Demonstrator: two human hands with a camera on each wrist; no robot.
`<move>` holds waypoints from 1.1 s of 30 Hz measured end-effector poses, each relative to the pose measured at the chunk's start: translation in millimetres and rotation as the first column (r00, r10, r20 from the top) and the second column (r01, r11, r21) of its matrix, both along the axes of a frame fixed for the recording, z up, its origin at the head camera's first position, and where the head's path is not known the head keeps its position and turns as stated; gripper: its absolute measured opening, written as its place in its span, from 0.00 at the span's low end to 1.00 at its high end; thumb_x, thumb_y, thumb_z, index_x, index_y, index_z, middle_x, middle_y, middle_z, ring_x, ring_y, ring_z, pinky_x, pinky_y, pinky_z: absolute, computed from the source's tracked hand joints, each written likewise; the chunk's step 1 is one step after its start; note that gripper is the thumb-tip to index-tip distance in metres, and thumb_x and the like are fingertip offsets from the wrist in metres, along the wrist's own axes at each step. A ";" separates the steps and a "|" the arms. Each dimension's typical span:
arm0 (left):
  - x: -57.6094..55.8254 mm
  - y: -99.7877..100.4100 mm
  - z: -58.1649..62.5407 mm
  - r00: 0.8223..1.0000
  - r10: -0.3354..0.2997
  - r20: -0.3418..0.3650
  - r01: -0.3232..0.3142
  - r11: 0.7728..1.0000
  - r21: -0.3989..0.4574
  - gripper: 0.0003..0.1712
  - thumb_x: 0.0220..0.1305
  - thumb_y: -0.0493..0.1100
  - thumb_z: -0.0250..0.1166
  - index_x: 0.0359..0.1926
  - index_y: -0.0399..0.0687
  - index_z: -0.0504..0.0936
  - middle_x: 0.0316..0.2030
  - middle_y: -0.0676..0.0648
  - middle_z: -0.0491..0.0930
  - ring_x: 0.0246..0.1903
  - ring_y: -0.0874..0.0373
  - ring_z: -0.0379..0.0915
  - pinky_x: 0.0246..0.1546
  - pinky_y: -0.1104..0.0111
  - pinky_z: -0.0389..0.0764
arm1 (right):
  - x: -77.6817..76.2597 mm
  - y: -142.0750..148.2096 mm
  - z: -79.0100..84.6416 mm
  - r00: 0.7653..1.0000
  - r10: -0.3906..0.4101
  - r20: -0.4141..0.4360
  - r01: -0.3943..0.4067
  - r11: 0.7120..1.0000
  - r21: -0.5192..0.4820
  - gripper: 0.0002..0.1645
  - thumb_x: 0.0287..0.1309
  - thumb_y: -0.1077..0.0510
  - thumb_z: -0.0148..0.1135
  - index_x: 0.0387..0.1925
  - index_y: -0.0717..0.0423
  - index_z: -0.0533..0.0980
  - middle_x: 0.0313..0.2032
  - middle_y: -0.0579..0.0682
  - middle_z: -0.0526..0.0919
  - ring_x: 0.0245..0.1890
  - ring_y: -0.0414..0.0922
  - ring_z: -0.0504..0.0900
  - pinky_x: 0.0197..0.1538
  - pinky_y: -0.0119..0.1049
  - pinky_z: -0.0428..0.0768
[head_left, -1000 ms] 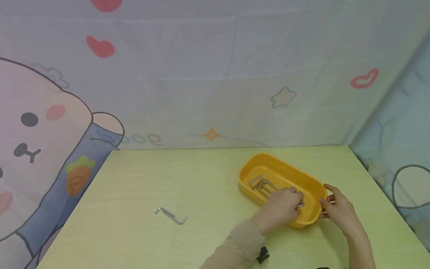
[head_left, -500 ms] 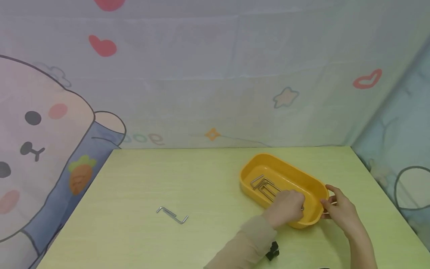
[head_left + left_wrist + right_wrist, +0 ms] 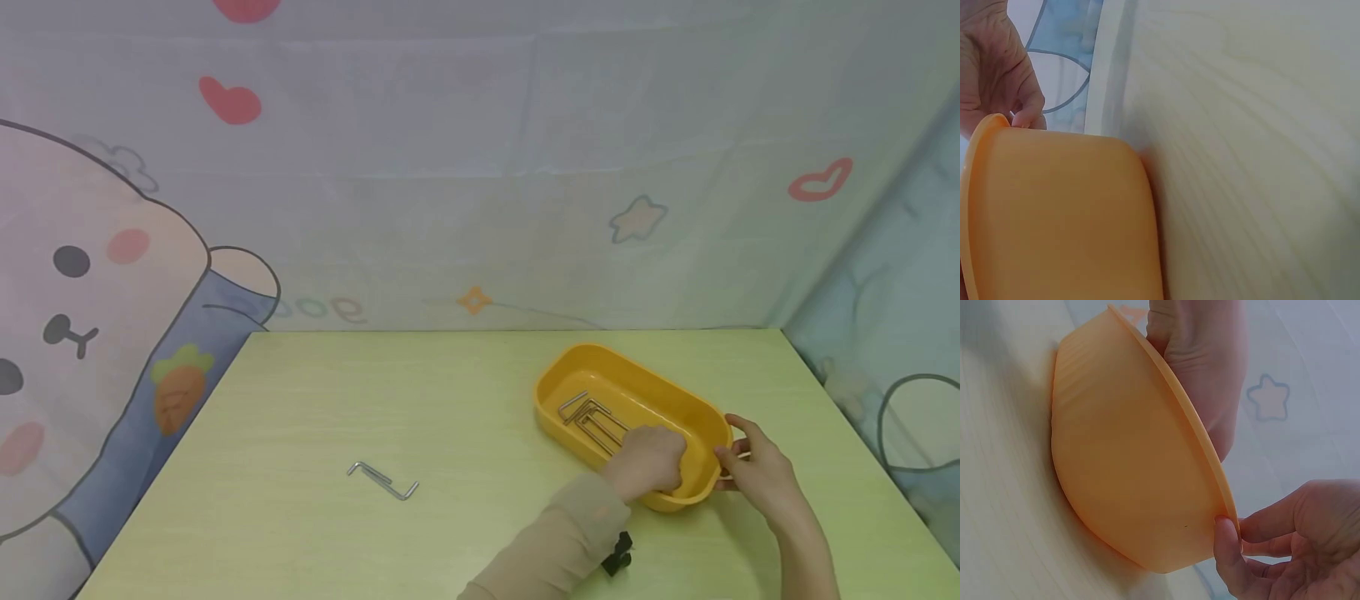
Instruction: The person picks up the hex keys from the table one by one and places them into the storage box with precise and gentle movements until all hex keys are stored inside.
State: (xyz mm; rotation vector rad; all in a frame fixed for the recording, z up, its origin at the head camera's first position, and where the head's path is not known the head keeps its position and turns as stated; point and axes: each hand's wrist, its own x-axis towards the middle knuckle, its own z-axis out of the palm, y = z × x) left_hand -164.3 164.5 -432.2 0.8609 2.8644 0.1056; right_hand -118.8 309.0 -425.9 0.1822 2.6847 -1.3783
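A yellow plastic basin (image 3: 637, 392) sits on the table's right half, holding several L-shaped hex keys (image 3: 592, 421) at its left end. My left hand (image 3: 651, 458) reaches over the near rim, down inside the basin; its fingertips are hidden, and I cannot tell whether they hold a key. My right hand (image 3: 757, 471) pinches the rim at the basin's right end. In the right wrist view, the thumb and fingers of the right hand (image 3: 1291, 544) grip that rim, while the left hand (image 3: 1200, 381) dips behind the wall. The left wrist view shows the basin's outer wall (image 3: 1066, 212).
Two more hex keys (image 3: 382, 481) lie close together on the pale green table (image 3: 315, 400), left of centre. A small black piece (image 3: 617, 554) shows beside the left sleeve. A printed curtain (image 3: 420, 167) hangs behind the table's back edge.
My left hand has moved slightly right and lower into the basin. A metal key tip that stuck out beside its fingers no longer shows. The right hand stays on the rim.
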 end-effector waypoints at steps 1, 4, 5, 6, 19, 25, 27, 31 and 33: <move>-0.2 0.4 -0.3 1.000 0.001 0.000 -0.001 1.000 -0.001 0.16 0.52 0.44 0.68 0.18 0.56 0.68 0.15 0.58 0.65 0.18 0.65 0.61 0.18 0.73 0.63 | 0.0 -0.2 0.0 1.000 0.000 -0.001 0.000 1.000 0.000 0.34 0.69 0.64 0.45 0.70 0.72 0.46 0.42 0.62 0.66 0.30 0.36 0.78 0.33 0.30 0.84; -0.5 1.4 -1.9 1.000 0.004 -0.006 -0.004 1.000 -0.004 0.16 0.52 0.44 0.68 0.17 0.57 0.68 0.15 0.58 0.65 0.18 0.65 0.61 0.18 0.73 0.63 | 0.0 -0.7 0.4 1.000 0.001 0.000 -0.001 1.000 -0.001 0.34 0.69 0.64 0.45 0.70 0.72 0.46 0.42 0.62 0.66 0.30 0.36 0.78 0.33 0.30 0.84; -0.7 1.7 -2.5 1.000 0.006 -0.007 -0.006 1.000 -0.002 0.16 0.52 0.44 0.68 0.17 0.57 0.68 0.15 0.59 0.65 0.18 0.65 0.62 0.18 0.73 0.63 | 0.0 -0.8 0.6 1.000 0.002 0.000 -0.002 1.000 -0.001 0.35 0.69 0.64 0.45 0.70 0.72 0.46 0.42 0.62 0.66 0.30 0.36 0.78 0.33 0.30 0.84; -0.8 1.9 -3.1 1.000 0.009 -0.006 -0.009 1.000 -0.001 0.16 0.52 0.44 0.68 0.17 0.57 0.68 0.15 0.59 0.65 0.18 0.65 0.62 0.18 0.73 0.63 | 0.1 -0.9 0.8 1.000 0.002 0.000 -0.002 1.000 0.000 0.35 0.69 0.64 0.45 0.70 0.72 0.46 0.42 0.62 0.66 0.30 0.36 0.78 0.33 0.30 0.84; 3.9 -6.4 9.4 0.997 0.000 -0.072 0.004 0.999 0.049 0.07 0.55 0.44 0.67 0.26 0.60 0.76 0.21 0.59 0.71 0.19 0.66 0.63 0.17 0.73 0.63 | -0.4 0.2 1.1 1.000 0.000 0.001 0.000 1.000 0.013 0.35 0.69 0.63 0.46 0.70 0.72 0.46 0.42 0.62 0.66 0.31 0.35 0.77 0.34 0.31 0.84; 10.2 -13.7 18.2 0.989 0.003 -0.149 0.014 0.993 0.116 0.07 0.56 0.44 0.66 0.36 0.62 0.80 0.31 0.60 0.77 0.24 0.68 0.69 0.18 0.74 0.65 | -0.8 0.2 0.6 1.000 0.001 0.001 -0.001 1.000 0.011 0.35 0.69 0.63 0.46 0.70 0.73 0.45 0.42 0.62 0.66 0.31 0.35 0.77 0.34 0.31 0.84; 12.6 -16.7 20.0 0.983 -0.001 -0.186 0.025 0.991 0.130 0.07 0.57 0.44 0.66 0.38 0.62 0.81 0.32 0.60 0.77 0.25 0.68 0.70 0.18 0.74 0.65 | -0.8 0.0 0.2 1.000 0.003 0.002 -0.003 1.000 0.010 0.35 0.69 0.63 0.46 0.70 0.73 0.45 0.42 0.62 0.67 0.31 0.35 0.77 0.34 0.31 0.84; 17.8 -24.0 22.4 0.969 -0.011 -0.246 0.047 0.989 0.140 0.09 0.58 0.45 0.66 0.41 0.63 0.81 0.33 0.60 0.77 0.28 0.68 0.71 0.19 0.75 0.66 | -0.7 0.0 -0.3 1.000 0.003 0.004 -0.003 1.000 0.010 0.35 0.69 0.63 0.45 0.70 0.73 0.45 0.42 0.63 0.66 0.31 0.36 0.77 0.34 0.31 0.84; 20.4 -28.2 23.7 0.965 -0.018 -0.260 0.057 0.988 0.143 0.11 0.59 0.48 0.66 0.44 0.63 0.80 0.34 0.60 0.76 0.30 0.68 0.72 0.20 0.76 0.67 | -0.8 0.0 -0.4 1.000 0.002 0.005 -0.002 1.000 0.009 0.35 0.70 0.63 0.45 0.70 0.72 0.45 0.42 0.63 0.66 0.31 0.36 0.77 0.34 0.31 0.84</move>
